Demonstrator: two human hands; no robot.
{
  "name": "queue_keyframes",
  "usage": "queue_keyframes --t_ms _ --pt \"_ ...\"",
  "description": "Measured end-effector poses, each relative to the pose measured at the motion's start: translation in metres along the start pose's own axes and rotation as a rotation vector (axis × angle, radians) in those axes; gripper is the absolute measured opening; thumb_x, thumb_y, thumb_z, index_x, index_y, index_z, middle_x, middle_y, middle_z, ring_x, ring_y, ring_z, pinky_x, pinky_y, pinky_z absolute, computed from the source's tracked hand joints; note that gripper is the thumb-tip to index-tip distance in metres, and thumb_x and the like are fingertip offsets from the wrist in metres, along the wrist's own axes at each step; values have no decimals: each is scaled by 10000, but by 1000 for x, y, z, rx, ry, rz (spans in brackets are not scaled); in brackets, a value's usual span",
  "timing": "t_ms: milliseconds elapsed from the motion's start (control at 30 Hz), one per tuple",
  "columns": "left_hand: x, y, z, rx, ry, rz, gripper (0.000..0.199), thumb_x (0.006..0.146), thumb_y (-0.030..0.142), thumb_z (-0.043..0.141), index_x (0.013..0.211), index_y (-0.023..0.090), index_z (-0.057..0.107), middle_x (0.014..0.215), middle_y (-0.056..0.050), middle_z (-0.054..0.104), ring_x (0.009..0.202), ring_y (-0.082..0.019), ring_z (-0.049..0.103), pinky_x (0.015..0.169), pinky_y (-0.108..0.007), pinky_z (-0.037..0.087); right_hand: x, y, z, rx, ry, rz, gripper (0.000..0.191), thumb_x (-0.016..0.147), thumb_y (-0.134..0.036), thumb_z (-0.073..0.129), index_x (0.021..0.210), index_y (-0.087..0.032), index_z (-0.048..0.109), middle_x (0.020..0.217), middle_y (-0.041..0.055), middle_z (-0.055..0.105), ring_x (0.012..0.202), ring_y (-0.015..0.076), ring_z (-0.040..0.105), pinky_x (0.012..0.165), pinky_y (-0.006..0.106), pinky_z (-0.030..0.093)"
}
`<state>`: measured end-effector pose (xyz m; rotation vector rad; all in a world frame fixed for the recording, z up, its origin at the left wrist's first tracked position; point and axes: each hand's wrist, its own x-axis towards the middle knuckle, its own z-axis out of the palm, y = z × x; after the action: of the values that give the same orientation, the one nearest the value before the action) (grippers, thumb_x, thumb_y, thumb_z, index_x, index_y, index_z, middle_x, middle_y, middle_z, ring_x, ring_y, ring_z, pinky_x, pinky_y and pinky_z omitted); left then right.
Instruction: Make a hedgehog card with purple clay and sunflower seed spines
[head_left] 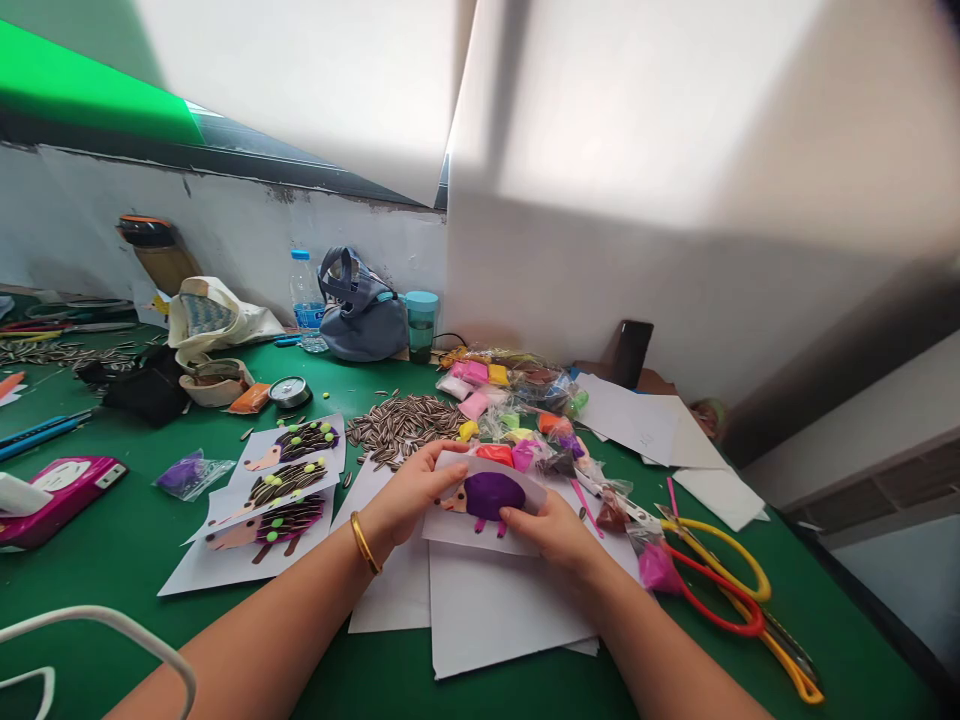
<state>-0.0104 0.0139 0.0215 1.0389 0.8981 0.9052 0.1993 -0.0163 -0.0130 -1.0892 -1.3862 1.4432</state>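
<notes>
Between my two hands is a white card with a purple clay hedgehog [493, 494] on it, its face tan and its feet magenta. My left hand [421, 490] pinches the card's upper left edge. On the right side, my right hand [553, 530] grips the card with the thumb resting near the hedgehog's body. Under the card lie white paper sheets [502, 610]. Just beyond my left hand spreads a pile of striped sunflower seeds [405, 425]. To the left are several hedgehog cards [281, 525] with seed spines and light-green dots.
Bags of coloured clay [480, 400] lie behind my hands. Scissors with red and yellow handles [712, 580] rest at right. A blue bag [364, 320], a water bottle [306, 300] and a teal-lidded cup [421, 325] stand by the wall. A white cable [112, 620] curves at lower left.
</notes>
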Motion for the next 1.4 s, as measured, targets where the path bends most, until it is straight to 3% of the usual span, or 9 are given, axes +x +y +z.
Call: queue_keyframes --t_ms 300,700,867,1200,1400 --pt "0 0 0 71 24 -1 541 683 290 787 1171 198 571 965 -66 700 733 -185 677 629 -273 506 -1 -1 -2 -8 -24 6 409 721 -399 740 1077 -206 685 1006 33 723 982 274 633 965 444 437" --pt "0 2 -1 63 19 -47 594 656 298 802 1195 203 570 957 -66 710 744 -195 680 633 -278 503 -1 1 -1 25 -33 11 429 712 -407 753 1089 -213 682 1027 37 726 1002 285 635 968 452 438" --pt "0 3 -1 69 15 -28 502 714 346 759 1160 190 590 1024 -78 696 837 -198 672 697 -279 501 -1 0 -1 29 -24 10 432 707 -404 760 1081 -202 683 1036 51 725 1007 291 636 975 462 429" --pt "1 1 -6 54 -74 -69 570 671 295 803 1178 197 561 939 -54 705 741 -162 664 647 -253 491 -1 2 -1 53 -23 23 425 724 -380 746 1096 -189 672 1031 50 726 965 264 643 940 424 451" --pt "1 0 -5 43 -26 -78 514 727 328 757 1178 176 563 974 -87 704 781 -187 676 658 -271 503 -1 2 -1 17 -35 31 405 728 -369 739 1083 -185 673 1017 50 725 964 265 638 938 421 444"
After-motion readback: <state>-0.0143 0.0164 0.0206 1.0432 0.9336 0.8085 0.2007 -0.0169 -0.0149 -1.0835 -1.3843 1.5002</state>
